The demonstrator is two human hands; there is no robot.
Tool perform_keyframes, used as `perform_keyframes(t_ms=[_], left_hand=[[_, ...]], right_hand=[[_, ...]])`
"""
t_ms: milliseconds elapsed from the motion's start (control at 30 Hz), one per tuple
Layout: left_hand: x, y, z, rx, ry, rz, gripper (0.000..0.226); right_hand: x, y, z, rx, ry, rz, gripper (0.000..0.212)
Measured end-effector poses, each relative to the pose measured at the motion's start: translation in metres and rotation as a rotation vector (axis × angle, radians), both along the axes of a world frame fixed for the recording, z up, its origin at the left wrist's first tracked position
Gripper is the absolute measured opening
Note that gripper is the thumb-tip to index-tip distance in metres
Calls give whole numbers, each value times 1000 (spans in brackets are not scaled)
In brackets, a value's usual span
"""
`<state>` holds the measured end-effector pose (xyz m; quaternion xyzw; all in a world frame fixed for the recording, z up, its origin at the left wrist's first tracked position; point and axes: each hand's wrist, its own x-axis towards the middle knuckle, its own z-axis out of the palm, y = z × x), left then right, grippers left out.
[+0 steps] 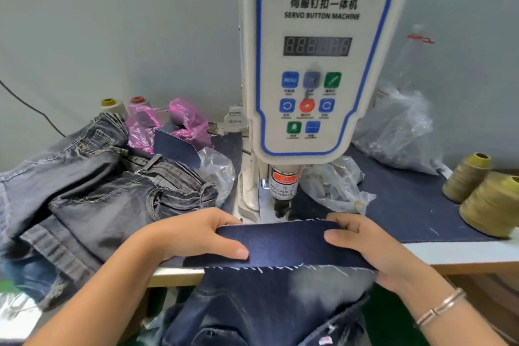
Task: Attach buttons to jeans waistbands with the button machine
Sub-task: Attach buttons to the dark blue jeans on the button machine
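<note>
You have the dark denim strip (283, 244) stretched between both hands, its long axis running left to right across the front edge of the worktop (463, 251), square to your line of sight. Your left hand (196, 236) pinches the left end, thumb on top and fingers curled beneath; your right hand (362, 244) pinches the right end the same way. So each grip is clamped on the cloth, neither one free.

What matters for the next move is where the punch (282, 206) of the machine (323, 64) lies from that strip: straight ahead and just beyond its far frayed edge, roughly midway between your hands, perhaps a shade nearer the left. The strip is not yet under the head, as far as this view shows. To my eye you need to slide the cloth forward, away from you, keeping it taut and level, with no sideways shift of note.

Mind the fingertips: both sets sit near the far edge, the side that goes in first. The grey jeans (112, 185) lie heaped to your left, well apart from the punch.
</note>
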<state>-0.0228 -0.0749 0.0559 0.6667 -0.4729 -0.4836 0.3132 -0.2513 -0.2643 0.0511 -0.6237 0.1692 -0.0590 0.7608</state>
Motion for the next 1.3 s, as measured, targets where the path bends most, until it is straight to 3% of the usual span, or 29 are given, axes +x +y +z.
perform_keyframes(t_ms=[100, 267, 367, 600, 667, 767, 900, 1000, 1167, 1300], left_hand=[[0, -10, -12, 50, -37, 8, 33], [6, -7, -21, 6, 52, 38, 26], [6, -8, -26, -56, 56, 53, 25], [-3, -27, -29, -189, 332, 183, 15], [-4, -35, -28, -165, 309, 197, 13], [-4, -43, -34, -136, 228, 192, 16], [-3, -44, -36, -116, 151, 144, 21], [1, -43, -38, -128, 215, 125, 11], [3, -44, -46, -131, 420, 114, 18], [6, -46, -48, -131, 425, 117, 25]], right_hand=[[5, -13, -13, -17, 92, -21, 15], [4, -32, -29, 6, 117, -15, 17], [1, -40, -37, 56, 132, -61, 36], [7, -44, -41, 157, 13, -330, 27], [11, -42, -45, 153, 10, -425, 10], [14, -43, -56, 196, 41, -515, 29], [14, -43, -60, 300, 30, -521, 30], [16, -45, -65, 308, 24, -540, 31], [14, -43, -73, 372, -90, -606, 25], [11, -42, -76, 361, -127, -589, 35]])
